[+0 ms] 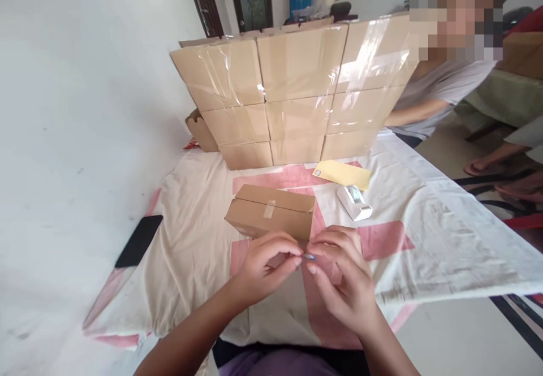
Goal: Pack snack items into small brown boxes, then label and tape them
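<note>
Both hands meet in front of a closed brown cardboard box (pixel 271 209), which has a short strip of clear tape across its top seam. A small whitish and blue item (pixel 309 256) sits between the fingertips. My left hand (pixel 269 263) pinches its left end with thumb and forefinger. The fingers of my right hand (pixel 345 268) curl around its right side, with the thumb just below it. What the item is, I cannot make out. Behind and to the right of the box stands a white tape dispenser (pixel 354 202), beside a yellow card (pixel 343 174).
A wall of taped cardboard boxes (pixel 297 93) stands at the table's back. A black flat object (pixel 139 241) lies at the left edge. The cloth (pixel 195 251) is wrinkled. Another person (pixel 449 90) is at the back right; a white wall (pixel 85 138) borders the left.
</note>
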Motion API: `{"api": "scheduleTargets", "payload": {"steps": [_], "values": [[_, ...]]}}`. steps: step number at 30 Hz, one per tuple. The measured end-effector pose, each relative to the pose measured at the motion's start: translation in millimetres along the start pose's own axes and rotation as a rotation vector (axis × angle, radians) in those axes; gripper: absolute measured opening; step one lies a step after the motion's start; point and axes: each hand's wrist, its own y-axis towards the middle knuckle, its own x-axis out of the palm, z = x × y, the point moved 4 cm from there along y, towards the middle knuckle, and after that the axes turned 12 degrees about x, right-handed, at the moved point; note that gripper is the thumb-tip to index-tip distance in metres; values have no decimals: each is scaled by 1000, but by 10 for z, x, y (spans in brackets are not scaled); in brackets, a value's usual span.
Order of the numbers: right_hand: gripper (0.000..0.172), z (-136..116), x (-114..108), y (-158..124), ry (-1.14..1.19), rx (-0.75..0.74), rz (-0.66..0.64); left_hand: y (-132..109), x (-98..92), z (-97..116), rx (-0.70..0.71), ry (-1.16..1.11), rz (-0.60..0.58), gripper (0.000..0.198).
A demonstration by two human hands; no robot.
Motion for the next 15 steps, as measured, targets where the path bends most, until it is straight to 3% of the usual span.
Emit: {"api": "scheduleTargets", "payload": {"steps": [4,6,8,10,12,15], "values": [[25,57,-113,-116,13,25,-22,-8,96,106,34,73,-47,16],[23,177,-225,-115,-23,39,21,-1,53,33,-25,308,-88,27],[19,383,-336,-76,-90,63,67,0,-111,-176,-170,653,-99,41],[13,644,-365,-14,-154,78,15,-9,-342,-468,-340,900,-121,49],[8,900,-277,37,-184,70,-138,-17,-534,-761,-428,934,-213,53],[10,1162,-29,48,-139,42,-335,-22,-688,-1000,-379,855,-317,56]]}}
